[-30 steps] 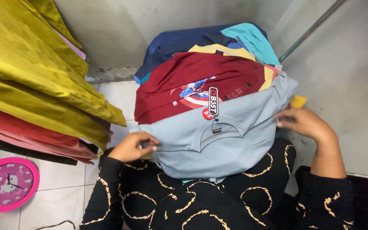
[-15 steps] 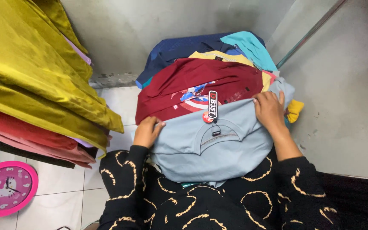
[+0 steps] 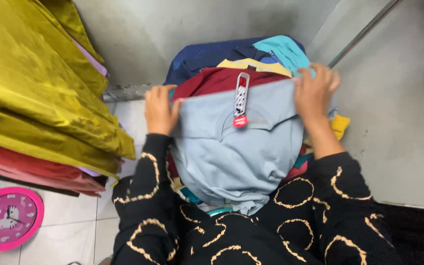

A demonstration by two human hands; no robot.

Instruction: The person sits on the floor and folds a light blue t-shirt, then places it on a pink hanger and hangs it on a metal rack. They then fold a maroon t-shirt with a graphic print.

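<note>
A light blue folded shirt with a hanging tag lies on top of a pile of folded shirts. My left hand grips its left top edge. My right hand grips its right top edge. The shirt's upper edge is lifted up over a maroon shirt. Behind the maroon one lie a yellow shirt, a navy shirt and a teal shirt. My black sleeves with gold circle patterns reach in from below.
Stacked yellow-olive fabrics over red and pink ones fill the left. A round pink wall clock lies on the white tiled floor at the lower left. A grey wall and a metal rod stand on the right.
Both hands slid from the shirt's sides up to its top corners and lifted that edge over the maroon shirt. The tag now hangs over the blue shirt.
</note>
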